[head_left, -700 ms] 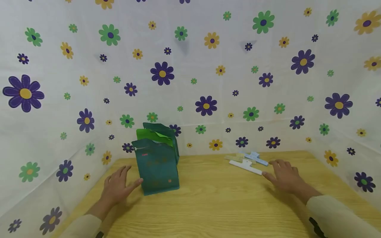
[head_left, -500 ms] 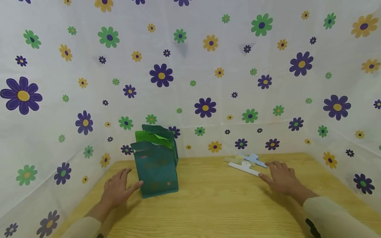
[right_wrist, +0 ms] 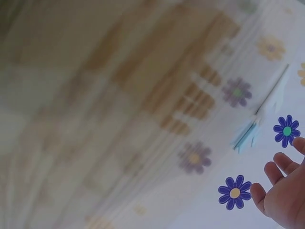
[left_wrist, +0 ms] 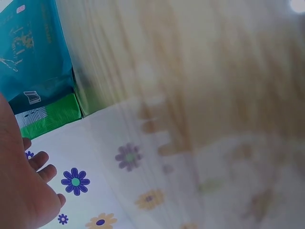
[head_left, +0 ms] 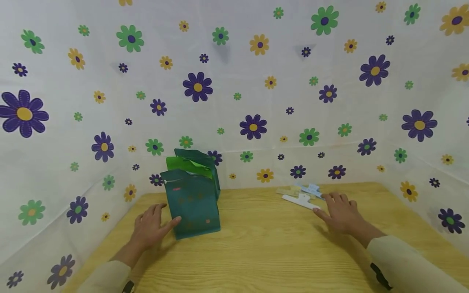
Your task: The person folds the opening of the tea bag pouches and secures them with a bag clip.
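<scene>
My left hand [head_left: 151, 228] is beside the front teal bag [head_left: 192, 207], fingers spread. Its thumb overlaps the bag's left edge; whether it touches, I cannot tell. Behind that bag stand a bright green bag [head_left: 176, 163] and another dark teal bag [head_left: 198, 154]. In the left wrist view the teal bag [left_wrist: 35, 52] and green bag [left_wrist: 55, 114] lie beyond the palm. My right hand [head_left: 342, 213], loosely spread, hovers by the right ends of a white clip [head_left: 300, 201] and a light blue clip [head_left: 311, 189]. A pale yellow clip [head_left: 289, 191] lies among them. Neither hand holds anything.
The wooden tabletop [head_left: 249, 248] carries the bags on the left and the clips at the back right. A white flower-printed cloth [head_left: 234, 61] walls in the back and both sides.
The right hand has shifted left, closer over the clip ends. My left hand has edged right, its thumb now further across the bag's edge. Bags and clips stay in place.
</scene>
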A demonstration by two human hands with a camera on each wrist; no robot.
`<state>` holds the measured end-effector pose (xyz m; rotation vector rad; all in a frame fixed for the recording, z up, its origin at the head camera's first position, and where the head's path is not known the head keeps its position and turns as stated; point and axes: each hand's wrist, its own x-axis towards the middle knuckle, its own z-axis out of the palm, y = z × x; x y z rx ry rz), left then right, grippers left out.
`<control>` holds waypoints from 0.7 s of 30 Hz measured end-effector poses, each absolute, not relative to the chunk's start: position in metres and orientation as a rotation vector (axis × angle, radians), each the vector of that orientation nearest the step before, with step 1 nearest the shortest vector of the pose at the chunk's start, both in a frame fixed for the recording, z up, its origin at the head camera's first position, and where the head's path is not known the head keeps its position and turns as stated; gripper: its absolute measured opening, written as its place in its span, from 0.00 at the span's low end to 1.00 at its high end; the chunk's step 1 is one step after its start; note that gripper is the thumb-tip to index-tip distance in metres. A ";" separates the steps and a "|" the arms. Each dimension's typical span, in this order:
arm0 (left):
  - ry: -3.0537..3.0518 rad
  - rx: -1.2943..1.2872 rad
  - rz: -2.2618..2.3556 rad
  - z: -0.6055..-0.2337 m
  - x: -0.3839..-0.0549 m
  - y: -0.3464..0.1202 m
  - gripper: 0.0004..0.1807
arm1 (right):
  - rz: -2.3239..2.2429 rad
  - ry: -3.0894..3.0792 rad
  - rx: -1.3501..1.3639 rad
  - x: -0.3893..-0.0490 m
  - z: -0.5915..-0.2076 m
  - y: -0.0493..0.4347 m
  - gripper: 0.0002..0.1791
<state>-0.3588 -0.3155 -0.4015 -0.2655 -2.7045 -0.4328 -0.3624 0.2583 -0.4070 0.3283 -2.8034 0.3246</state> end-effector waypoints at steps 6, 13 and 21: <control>-2.700 -0.262 -0.435 -0.401 -0.358 -0.308 0.45 | 0.335 -2.795 0.348 -0.361 -0.408 0.255 0.40; -2.693 -0.272 -0.453 -0.405 -0.365 -0.305 0.46 | 0.333 -2.801 0.349 -0.363 -0.408 0.248 0.39; -2.684 -0.274 -0.459 -0.406 -0.367 -0.302 0.46 | 0.377 -2.808 0.361 -0.366 -0.406 0.236 0.40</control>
